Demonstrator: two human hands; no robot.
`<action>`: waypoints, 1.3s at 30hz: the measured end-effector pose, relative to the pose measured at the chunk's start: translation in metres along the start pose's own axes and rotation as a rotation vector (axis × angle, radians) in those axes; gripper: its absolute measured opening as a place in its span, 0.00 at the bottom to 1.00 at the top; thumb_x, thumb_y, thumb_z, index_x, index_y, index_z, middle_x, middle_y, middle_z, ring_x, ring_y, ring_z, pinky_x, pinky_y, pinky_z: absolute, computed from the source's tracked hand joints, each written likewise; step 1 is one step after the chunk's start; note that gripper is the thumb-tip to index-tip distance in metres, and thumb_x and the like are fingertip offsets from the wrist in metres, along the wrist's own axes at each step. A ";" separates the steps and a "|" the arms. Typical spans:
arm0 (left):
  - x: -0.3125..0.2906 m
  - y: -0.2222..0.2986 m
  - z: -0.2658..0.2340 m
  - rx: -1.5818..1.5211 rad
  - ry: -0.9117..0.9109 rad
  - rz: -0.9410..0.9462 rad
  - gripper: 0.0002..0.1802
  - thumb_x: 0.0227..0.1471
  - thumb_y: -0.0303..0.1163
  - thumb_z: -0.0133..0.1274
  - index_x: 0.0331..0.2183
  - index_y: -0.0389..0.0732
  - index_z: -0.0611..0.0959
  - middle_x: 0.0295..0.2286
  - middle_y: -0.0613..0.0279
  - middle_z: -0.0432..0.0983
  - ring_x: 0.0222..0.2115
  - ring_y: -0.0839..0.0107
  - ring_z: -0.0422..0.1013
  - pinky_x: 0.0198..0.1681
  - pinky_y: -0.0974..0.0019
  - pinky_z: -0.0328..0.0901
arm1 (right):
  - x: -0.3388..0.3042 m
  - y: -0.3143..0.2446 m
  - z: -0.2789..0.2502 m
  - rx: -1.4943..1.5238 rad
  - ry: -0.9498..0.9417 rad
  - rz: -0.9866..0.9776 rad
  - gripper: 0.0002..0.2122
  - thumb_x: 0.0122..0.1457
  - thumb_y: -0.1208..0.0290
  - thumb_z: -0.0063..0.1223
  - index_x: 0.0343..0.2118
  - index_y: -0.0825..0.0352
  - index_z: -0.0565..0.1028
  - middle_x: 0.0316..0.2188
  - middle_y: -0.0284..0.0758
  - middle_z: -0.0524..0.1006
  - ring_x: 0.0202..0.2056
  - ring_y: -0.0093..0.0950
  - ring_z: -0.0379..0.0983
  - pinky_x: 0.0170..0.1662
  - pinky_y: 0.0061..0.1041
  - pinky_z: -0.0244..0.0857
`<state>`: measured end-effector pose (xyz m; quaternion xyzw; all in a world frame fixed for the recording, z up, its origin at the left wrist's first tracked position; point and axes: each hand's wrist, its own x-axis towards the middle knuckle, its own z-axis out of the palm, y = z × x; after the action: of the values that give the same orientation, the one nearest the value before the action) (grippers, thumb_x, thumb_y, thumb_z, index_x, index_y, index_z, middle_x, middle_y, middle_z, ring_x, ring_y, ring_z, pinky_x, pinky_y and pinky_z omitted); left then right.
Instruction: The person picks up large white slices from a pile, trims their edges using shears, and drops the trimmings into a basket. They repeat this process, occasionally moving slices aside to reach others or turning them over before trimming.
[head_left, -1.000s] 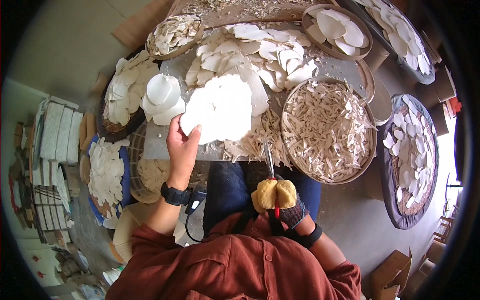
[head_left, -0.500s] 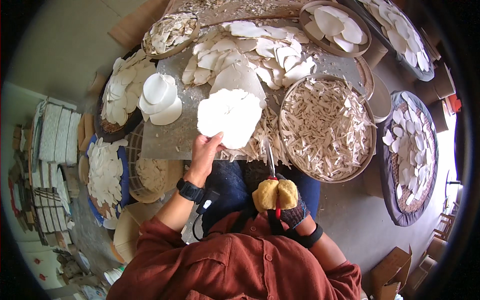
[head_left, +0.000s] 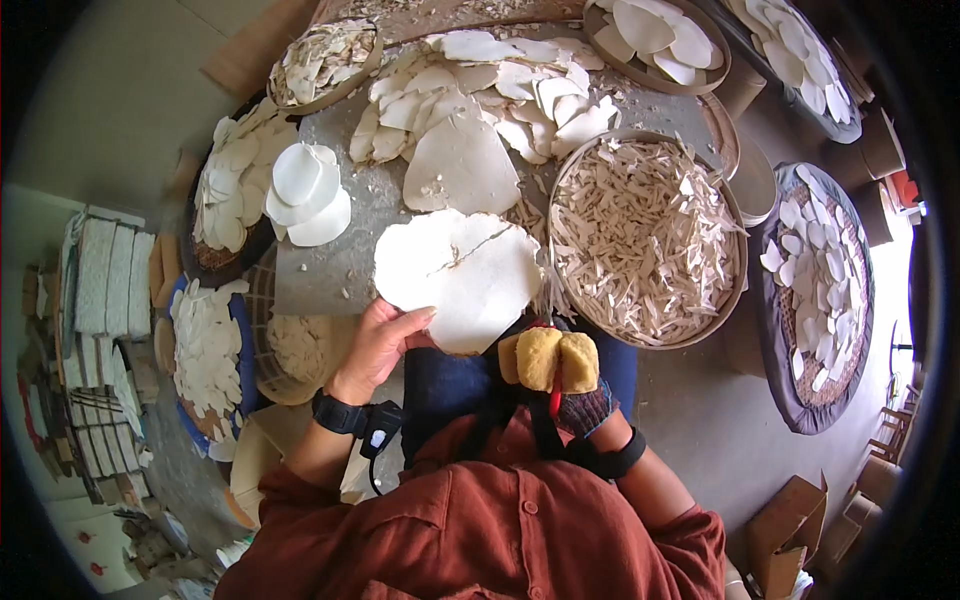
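My left hand (head_left: 375,345) pinches the lower left edge of a broad, thin white slice (head_left: 470,290) between thumb and fingers. A jagged crack runs inward from the slice's upper right edge. My right hand (head_left: 588,410), in a dark knitted glove, grips red-handled scissors (head_left: 556,395) with thick yellow foam padding (head_left: 548,358) round the handles. Their blades point away from me near the slice's right edge and are mostly hidden. Beyond the held slice, a large beige slice (head_left: 460,165) lies before a heap of irregular slices (head_left: 490,80).
A stack of smooth trimmed slices (head_left: 305,190) stands on the grey board (head_left: 315,265) at left. To the right is a round tray (head_left: 742,270) of narrow offcuts. More trays of slices, such as the dark-covered one (head_left: 775,340), surround the worktable. Cardboard boxes (head_left: 790,530) sit lower right.
The white slice has come nearer to me and turned, now showing its crack. My left hand has lowered with it. The blades, plainly visible before, are now mostly hidden.
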<state>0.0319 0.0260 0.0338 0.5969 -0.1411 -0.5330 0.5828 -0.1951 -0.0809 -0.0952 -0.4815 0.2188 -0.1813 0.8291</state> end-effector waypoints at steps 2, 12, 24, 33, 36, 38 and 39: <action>-0.001 0.003 0.000 0.003 -0.010 -0.017 0.15 0.50 0.28 0.49 0.42 0.36 0.74 0.35 0.62 0.74 0.33 0.74 0.72 0.35 0.68 0.70 | 0.003 0.001 0.003 1.008 -0.223 0.016 0.13 0.59 0.71 0.41 0.44 0.72 0.67 0.42 0.41 0.71 0.45 0.34 0.68 0.49 0.33 0.62; 0.000 -0.005 0.010 0.010 -0.017 -0.009 0.24 0.50 0.27 0.49 0.49 0.36 0.64 0.36 0.58 0.73 0.33 0.72 0.72 0.31 0.70 0.70 | -0.001 -0.010 0.002 -0.244 0.024 -0.052 0.15 0.51 0.71 0.50 0.42 0.67 0.70 0.40 0.40 0.73 0.43 0.36 0.69 0.48 0.30 0.63; 0.016 -0.013 0.030 0.042 0.222 0.426 0.41 0.47 0.18 0.48 0.57 0.39 0.44 0.45 0.51 0.64 0.41 0.71 0.67 0.43 0.70 0.65 | 0.001 -0.027 0.009 -0.807 0.002 -0.412 0.15 0.44 0.69 0.55 0.37 0.64 0.72 0.33 0.39 0.75 0.37 0.38 0.71 0.40 0.32 0.66; 0.017 -0.014 0.026 0.049 0.203 0.419 0.40 0.46 0.18 0.48 0.57 0.39 0.48 0.50 0.55 0.60 0.45 0.71 0.65 0.48 0.68 0.61 | 0.005 -0.049 0.015 -0.965 -0.020 -0.536 0.15 0.45 0.68 0.55 0.38 0.64 0.73 0.34 0.37 0.75 0.37 0.34 0.71 0.40 0.29 0.65; 0.020 -0.021 0.026 0.059 0.295 0.501 0.40 0.46 0.18 0.48 0.57 0.39 0.48 0.51 0.56 0.58 0.48 0.69 0.62 0.50 0.67 0.60 | 0.003 -0.051 0.018 -0.375 -0.062 -0.115 0.14 0.44 0.68 0.56 0.36 0.63 0.73 0.32 0.37 0.75 0.35 0.35 0.72 0.39 0.29 0.66; 0.022 -0.022 0.024 0.063 0.307 0.516 0.40 0.46 0.18 0.48 0.57 0.40 0.48 0.52 0.55 0.57 0.48 0.69 0.61 0.51 0.66 0.59 | 0.003 -0.041 0.012 -0.571 -0.052 -0.266 0.14 0.44 0.68 0.57 0.36 0.64 0.73 0.31 0.38 0.75 0.35 0.36 0.72 0.38 0.29 0.66; 0.023 -0.021 0.023 0.067 0.320 0.531 0.40 0.46 0.17 0.48 0.57 0.40 0.49 0.52 0.54 0.56 0.49 0.68 0.60 0.51 0.66 0.58 | 0.002 -0.038 0.010 -0.766 -0.044 -0.418 0.14 0.43 0.68 0.57 0.35 0.64 0.73 0.31 0.38 0.75 0.34 0.36 0.72 0.38 0.29 0.66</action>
<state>0.0127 0.0012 0.0110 0.6345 -0.2159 -0.2564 0.6965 -0.1913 -0.0932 -0.0581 -0.7921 0.1503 -0.2405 0.5406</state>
